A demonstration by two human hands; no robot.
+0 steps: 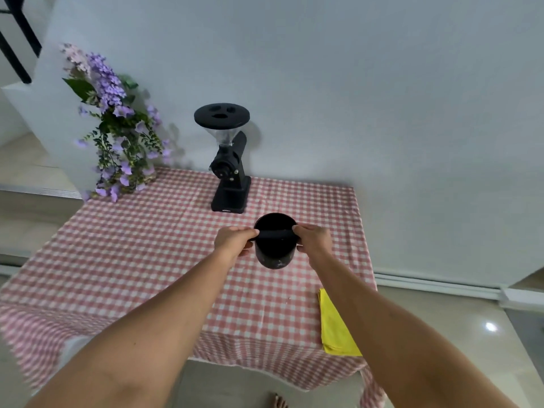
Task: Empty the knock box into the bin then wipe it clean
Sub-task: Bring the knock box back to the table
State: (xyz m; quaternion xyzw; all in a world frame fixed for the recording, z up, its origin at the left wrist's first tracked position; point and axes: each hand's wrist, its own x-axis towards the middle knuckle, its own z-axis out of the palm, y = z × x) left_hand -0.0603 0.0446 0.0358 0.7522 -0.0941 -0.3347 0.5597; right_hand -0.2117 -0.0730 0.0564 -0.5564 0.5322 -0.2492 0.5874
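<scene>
A black round knock box [275,251] with a black bar across its open top stands upright on the pink checked tablecloth [141,248], right of the table's middle. My left hand [234,240] grips its left side at the bar's end. My right hand [313,238] grips its right side at the other end. The inside looks dark; its contents cannot be made out. A folded yellow cloth [335,325] lies at the table's near right corner. No bin is in view.
A black coffee grinder [228,160] with a clear hopper stands just behind the knock box. Purple flowers [114,125] stand at the table's back left corner. A white wall runs behind. Tiled floor [459,328] lies to the right, and a bare foot [279,401] shows below.
</scene>
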